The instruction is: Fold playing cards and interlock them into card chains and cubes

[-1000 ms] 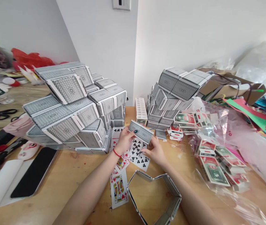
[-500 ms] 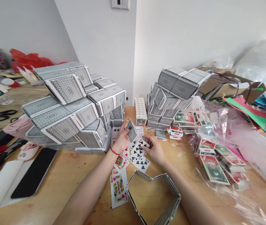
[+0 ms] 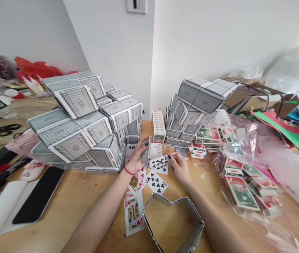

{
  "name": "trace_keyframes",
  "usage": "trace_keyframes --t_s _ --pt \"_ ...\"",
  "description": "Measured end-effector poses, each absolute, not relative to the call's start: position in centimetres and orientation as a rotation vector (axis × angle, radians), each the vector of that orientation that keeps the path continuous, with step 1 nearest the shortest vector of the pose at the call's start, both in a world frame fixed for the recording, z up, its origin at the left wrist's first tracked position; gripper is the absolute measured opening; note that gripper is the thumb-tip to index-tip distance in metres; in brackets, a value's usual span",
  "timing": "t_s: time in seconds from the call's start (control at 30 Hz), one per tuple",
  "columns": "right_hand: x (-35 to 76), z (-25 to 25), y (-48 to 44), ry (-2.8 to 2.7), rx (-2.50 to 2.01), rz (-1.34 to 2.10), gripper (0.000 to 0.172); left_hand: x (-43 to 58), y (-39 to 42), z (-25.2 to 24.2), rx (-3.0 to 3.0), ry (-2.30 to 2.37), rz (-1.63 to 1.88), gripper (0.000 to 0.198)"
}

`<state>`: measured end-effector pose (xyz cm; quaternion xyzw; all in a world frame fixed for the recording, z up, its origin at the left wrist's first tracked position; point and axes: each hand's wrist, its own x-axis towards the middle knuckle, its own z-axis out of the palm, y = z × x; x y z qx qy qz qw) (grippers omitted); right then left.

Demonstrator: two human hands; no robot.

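Note:
A small stack of playing cards, patterned backs showing, stands tilted in my left hand, which is closed around it. Thumb and finger of my right hand pinch the edge of a club card just right of that stack. Below them an eight of clubs lies face up on the table. Heart face cards overlap beside my left wrist, with a king of hearts nearest me. Between my forearms stands a heart-shaped frame made of folded cards.
Folded-card block structures rise at left and right. A long row of packed cards stands between them. Card boxes and clear plastic wrap lie at right. A black phone and scissors are at left.
My right hand has lifted a club card off the pile and moved slightly right with it. The stack in my left hand has turned more upright.

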<state>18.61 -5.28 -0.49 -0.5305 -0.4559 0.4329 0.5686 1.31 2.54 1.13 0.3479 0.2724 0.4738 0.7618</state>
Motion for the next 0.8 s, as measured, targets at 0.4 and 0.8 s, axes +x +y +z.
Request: trace_keyframes --t_s 0.4,0.8 --pt "18.71 -0.81 -4.76 -0.935 -1.137 1.085 0.032 1.36 2.54 0.97 0.601 0.521 0.979 0.046" --pt "18.55 -0.4 -4.85 -0.922 -1.233 1.044 0.03 1.65 2.35 1.48 0.633 0.496 0.835 0.045"
